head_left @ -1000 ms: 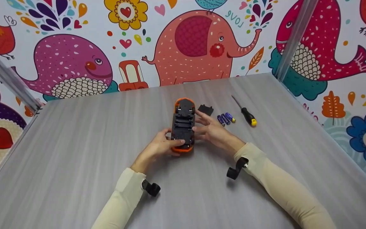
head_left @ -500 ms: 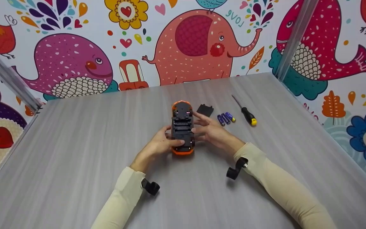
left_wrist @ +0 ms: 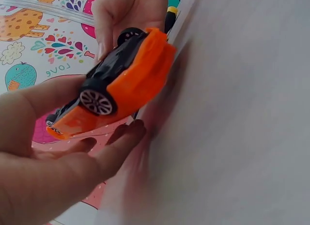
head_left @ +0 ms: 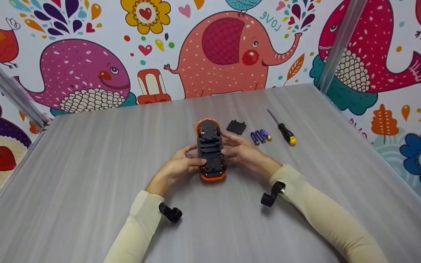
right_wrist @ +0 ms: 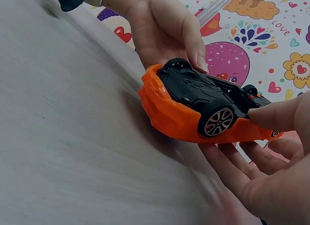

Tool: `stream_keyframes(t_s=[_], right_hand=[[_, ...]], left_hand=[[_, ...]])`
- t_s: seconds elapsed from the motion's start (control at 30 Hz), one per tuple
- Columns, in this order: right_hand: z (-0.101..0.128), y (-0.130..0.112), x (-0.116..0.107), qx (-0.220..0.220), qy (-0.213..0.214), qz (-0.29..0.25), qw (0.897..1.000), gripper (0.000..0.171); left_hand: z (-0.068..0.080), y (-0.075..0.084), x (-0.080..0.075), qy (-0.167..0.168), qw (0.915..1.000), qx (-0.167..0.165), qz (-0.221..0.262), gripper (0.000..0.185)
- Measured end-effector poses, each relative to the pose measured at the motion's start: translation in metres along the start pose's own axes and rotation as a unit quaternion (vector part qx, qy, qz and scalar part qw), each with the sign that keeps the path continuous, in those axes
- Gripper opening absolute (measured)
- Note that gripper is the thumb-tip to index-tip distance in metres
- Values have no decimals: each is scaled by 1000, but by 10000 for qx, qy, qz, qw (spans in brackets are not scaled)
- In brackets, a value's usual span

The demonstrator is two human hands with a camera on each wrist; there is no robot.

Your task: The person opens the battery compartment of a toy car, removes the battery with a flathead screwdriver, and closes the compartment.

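I judge the upturned toy car [head_left: 210,149] light, rigid, slick plastic; my left hand [head_left: 175,168] and right hand [head_left: 245,153] cradle its flanks, best gripped by the wheels.

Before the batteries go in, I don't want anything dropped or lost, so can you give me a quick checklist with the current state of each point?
1. Toy car held by both hands, left hand and right hand, one on each side: ok.
2. Car turned underside up, black chassis facing the head camera: ok.
3. Battery bay open, with the black cover lying off on the table: ok.
4. Three batteries lying together beside the right hand: ok.
5. Screwdriver lying just beyond the batteries: ok.
6. Cover screw located: cannot tell, none is visible.
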State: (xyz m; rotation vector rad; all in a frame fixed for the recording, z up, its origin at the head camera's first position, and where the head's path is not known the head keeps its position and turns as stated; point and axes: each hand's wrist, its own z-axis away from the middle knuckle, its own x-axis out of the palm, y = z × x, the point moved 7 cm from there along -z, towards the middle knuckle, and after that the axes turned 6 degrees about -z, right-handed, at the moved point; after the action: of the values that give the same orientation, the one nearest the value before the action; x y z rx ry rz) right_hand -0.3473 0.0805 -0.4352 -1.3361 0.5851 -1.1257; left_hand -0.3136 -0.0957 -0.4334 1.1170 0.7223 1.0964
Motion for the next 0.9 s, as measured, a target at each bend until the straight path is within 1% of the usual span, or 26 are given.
stream_keyframes(t_s=[0.07, 0.2, 0.27, 0.33, 0.53, 0.73, 0.9], right_hand=[[-1, 2, 0, -6, 25, 43, 10000, 69], [-1, 5, 1, -46, 43, 205, 9998, 63], [-1, 5, 2, -74, 28, 258, 9996, 61], [-1, 5, 2, -101, 10, 283, 9995, 61], [-1, 5, 4, -131, 114, 326, 9993, 56], [-2, 6, 5, -187, 213, 398, 9988, 55], [0, 8, 4, -140, 333, 419, 9985, 55]], left_hand=[[0, 1, 1, -48, 9999, 93, -36, 79], [-2, 0, 2, -96, 9991, 308, -276, 73], [-3, -1, 2, -101, 9988, 342, -328, 71], [-4, -1, 2, -111, 9987, 349, -358, 71], [-3, 0, 1, -72, 9971, 303, -696, 72], [-3, 0, 1, 8, 9970, 283, -723, 71], [-5, -2, 1, 116, 9977, 266, -608, 76]])
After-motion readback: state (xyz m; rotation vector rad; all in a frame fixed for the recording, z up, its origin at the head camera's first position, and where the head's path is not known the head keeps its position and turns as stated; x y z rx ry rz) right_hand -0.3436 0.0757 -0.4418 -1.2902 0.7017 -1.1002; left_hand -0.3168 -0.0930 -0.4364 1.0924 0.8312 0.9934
